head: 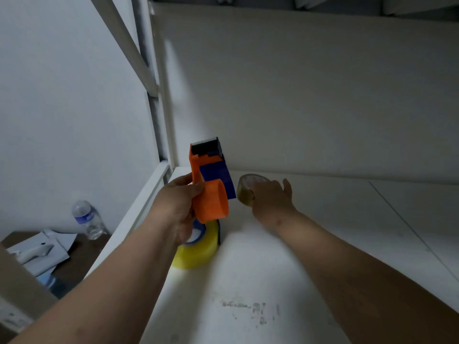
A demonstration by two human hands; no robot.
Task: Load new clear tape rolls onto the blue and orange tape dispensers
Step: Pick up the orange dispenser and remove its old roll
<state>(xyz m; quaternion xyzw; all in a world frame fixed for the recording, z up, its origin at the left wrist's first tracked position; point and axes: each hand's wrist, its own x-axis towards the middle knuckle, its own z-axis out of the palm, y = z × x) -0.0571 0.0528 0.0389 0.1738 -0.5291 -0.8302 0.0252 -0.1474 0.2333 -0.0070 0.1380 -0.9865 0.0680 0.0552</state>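
Note:
My left hand [177, 207] grips an orange and blue tape dispenser [210, 184] and holds it tilted above the white table [273, 269], black cutter end pointing up. Its orange hub carries no roll. Just below it sits a second dispenser [198, 247] with a full clear yellowish roll around a blue hub, partly hidden by my left hand. To the right, my right hand [270, 197] is on a clear tape roll [246, 192] that rests on the table, fingers wrapped over its top and side.
A white back wall rises behind the table, a white frame post [164, 115] at its left corner. Lower left stands a brown side table [79, 252] with a plastic water bottle [88, 219] and white papers [39, 252]. Scuff marks show on the near tabletop.

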